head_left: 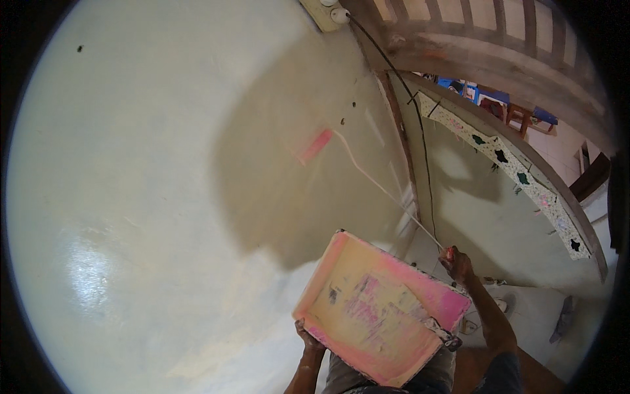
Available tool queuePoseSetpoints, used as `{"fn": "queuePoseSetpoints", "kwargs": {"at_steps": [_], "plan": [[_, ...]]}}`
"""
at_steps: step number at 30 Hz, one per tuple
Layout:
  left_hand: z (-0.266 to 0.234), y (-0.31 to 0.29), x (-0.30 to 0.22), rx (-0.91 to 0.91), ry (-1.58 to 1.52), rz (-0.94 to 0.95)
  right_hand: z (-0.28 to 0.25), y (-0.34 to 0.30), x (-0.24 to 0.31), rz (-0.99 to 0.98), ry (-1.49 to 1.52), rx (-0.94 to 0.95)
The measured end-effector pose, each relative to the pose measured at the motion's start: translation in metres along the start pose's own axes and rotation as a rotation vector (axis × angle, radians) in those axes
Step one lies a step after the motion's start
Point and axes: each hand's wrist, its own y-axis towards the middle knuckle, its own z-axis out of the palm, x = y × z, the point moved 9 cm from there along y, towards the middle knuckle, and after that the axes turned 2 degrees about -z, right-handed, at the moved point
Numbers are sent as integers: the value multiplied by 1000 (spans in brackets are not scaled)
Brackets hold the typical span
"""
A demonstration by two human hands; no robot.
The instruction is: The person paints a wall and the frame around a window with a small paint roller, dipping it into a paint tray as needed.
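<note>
My left hand (310,335) grips the left edge of a paint tray (315,279), which is tilted in front of my body. The tray's inside is coated with pink and cream paint, with darker pink smears near the middle. My right hand (458,264) is closed round the handle of a long-framed paint roller, to the right of the tray. The thin, pale frame runs up and left to the pink roller head (317,146), which lies against the pale wall (157,164). A faint pinkish patch shows beside the head.
At the top, a socket box (321,14) holds a plug with a dark cable (425,144) hanging down the corner. A low wall (459,184) on the right carries a speckled strip (538,190) with dark shapes. Slatted bars (499,23) stand above it.
</note>
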Motion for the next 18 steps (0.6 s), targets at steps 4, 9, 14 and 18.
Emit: {"fn": "queuePoseSetpoints", "kwargs": {"at_steps": [4,9,14,18], "plan": [[-18,6,3,-75,7,-11,3,2,-38,-40,-40,-139],[-15,7,5,-14,-11,-22,4,60,4,107,-77,-22],[-23,4,4,-100,-1,-29,59,6,-13,16,-126,90],[-11,11,4,-144,-49,-16,66,-46,-60,267,-139,100]]}}
